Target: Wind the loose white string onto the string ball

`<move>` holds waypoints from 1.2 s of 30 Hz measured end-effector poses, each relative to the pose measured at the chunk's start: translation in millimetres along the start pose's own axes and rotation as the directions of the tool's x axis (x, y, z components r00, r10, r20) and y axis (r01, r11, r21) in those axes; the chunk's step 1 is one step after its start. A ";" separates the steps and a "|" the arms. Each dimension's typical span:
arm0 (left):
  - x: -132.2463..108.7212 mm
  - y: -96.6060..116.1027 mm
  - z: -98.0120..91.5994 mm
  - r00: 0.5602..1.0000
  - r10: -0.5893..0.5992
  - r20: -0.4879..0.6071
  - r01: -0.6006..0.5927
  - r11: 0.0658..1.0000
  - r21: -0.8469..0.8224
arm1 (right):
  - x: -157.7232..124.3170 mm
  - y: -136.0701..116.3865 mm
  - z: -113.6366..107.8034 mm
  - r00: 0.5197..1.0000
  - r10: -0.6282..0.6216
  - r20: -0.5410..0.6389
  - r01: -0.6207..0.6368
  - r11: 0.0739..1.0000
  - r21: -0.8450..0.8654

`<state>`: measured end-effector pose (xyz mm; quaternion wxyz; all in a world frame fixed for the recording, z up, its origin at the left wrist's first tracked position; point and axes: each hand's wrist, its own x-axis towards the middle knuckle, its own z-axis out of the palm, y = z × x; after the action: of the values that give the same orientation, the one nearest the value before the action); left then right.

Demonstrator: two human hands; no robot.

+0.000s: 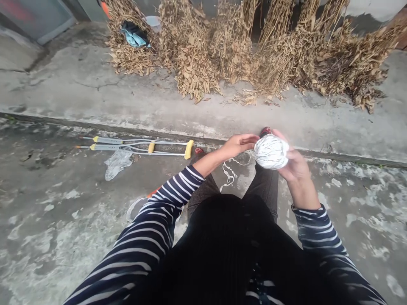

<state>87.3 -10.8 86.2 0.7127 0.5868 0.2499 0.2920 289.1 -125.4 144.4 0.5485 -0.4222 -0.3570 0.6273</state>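
Note:
A white ball of yarn with dark flecks (271, 151) is held up in front of me, over my right leg. My right hand (294, 163) is wrapped round its right side. My left hand (239, 145) is at the ball's left edge, palm turned toward it, fingers stretched out; whether the fingertips touch the ball is not clear. A loose white strand (229, 173) hangs in loops to the left of the ball, above the ground between my legs.
Crutches with yellow pads (152, 147) lie on the ground at the left, beside a clear plastic bag (118, 163). Dried plant bundles (197, 55) line the raised concrete ledge (127, 97) ahead. A dark and blue cloth (135, 36) rests on them.

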 end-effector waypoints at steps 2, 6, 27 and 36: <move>-1.2 6.1 12.5 1.000 -0.002 -0.003 0.002 1.000 -0.030 | 1.7 2.1 -0.3 1.000 0.014 0.002 -0.014 1.000 0.007; 0.2 12.9 15.4 0.998 0.024 -0.050 -0.020 0.997 0.071 | 0.3 3.0 -2.0 0.999 0.045 0.001 -0.045 0.999 0.012; -26.1 30.3 -37.1 0.973 -0.190 0.130 0.152 0.954 0.259 | -2.2 5.9 0.3 0.997 0.035 0.069 -0.028 0.994 -0.108; -49.3 -35.3 -38.8 0.978 -0.208 0.030 0.162 0.836 0.525 | -4.7 13.4 -4.3 0.997 0.050 0.060 -0.045 0.995 -0.089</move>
<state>29.8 -24.0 45.0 0.5629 0.7423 0.3439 0.1179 288.1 -132.0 131.2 0.5029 -0.4345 -0.3911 0.6367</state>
